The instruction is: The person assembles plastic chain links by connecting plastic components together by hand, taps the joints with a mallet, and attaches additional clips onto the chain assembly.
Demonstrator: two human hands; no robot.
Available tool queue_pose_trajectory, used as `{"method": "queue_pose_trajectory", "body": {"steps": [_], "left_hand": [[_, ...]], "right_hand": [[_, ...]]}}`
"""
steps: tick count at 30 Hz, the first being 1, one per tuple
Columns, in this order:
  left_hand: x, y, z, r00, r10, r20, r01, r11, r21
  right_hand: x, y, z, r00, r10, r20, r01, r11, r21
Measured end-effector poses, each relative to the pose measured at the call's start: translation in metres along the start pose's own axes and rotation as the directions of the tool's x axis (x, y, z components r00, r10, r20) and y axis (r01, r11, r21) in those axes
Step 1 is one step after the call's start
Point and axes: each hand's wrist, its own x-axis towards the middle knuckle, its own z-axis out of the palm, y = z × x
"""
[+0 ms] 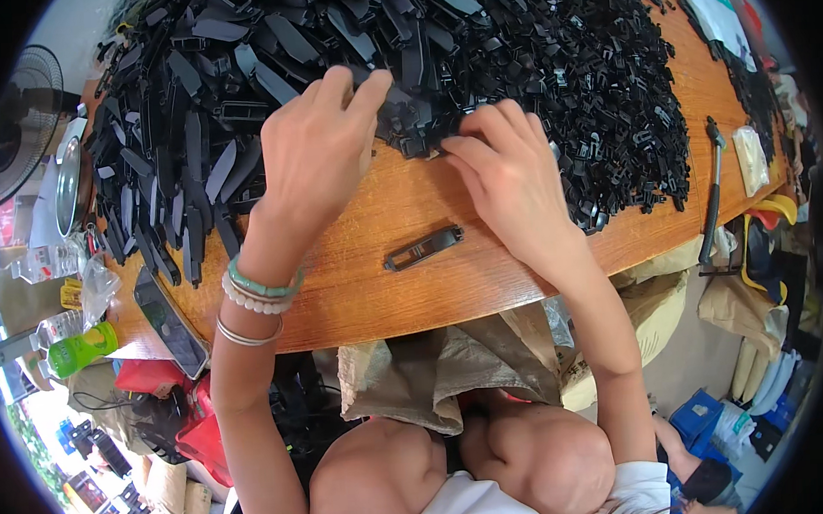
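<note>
My left hand (317, 156) is closed at the front of the heap, its fingers curled round a dark, long black plastic part (396, 117) that partly hides behind them. To its right, my right hand (513, 181) is closed with thumb and forefinger pinched beside the end of that part. Whatever small piece sits in this pinch is too dark to make out. A single black plastic part (425, 248) with a slotted frame lies on the wooden table (368, 299) below my hands. Long blade-shaped black parts (190, 138) pile up at the left, and small black clips (606, 105) at the right.
Along the table's left edge are a phone (171, 322), a green-labelled bottle (82, 350) and a round metal-rimmed dish (68, 187). A fan (17, 126) stands beyond them. On the right lies a black-handled tool (713, 192). Brown sacking (497, 363) hangs at the front edge.
</note>
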Motion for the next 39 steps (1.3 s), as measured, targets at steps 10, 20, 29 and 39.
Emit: {"method": "queue_pose_trajectory", "body": {"steps": [10, 20, 29, 39], "left_hand": [[-0.074, 0.042, -0.047, 0.808, -0.534, 0.251, 0.547, 0.518, -0.658], [-0.094, 0.069, -0.055, 0.686, -0.627, 0.368, 0.598, 0.199, -0.776], [-0.104, 0.066, -0.052, 0.647, -0.524, 0.554, 0.544, -0.192, -0.817], [-0.098, 0.085, -0.048, 0.759, -0.029, 0.65, 0.46, -0.682, -0.569]], "right_hand": [[-0.004, -0.01, -0.001, 0.996, 0.029, 0.082, -0.025, 0.998, -0.057], [0.012, -0.01, 0.025, 0.995, 0.065, 0.07, -0.067, 0.997, 0.033], [0.0, -0.032, 0.002, 0.959, 0.278, -0.061, -0.237, 0.898, 0.37], [-0.043, -0.062, -0.035, 0.942, 0.335, -0.015, -0.232, 0.684, 0.692]]}}
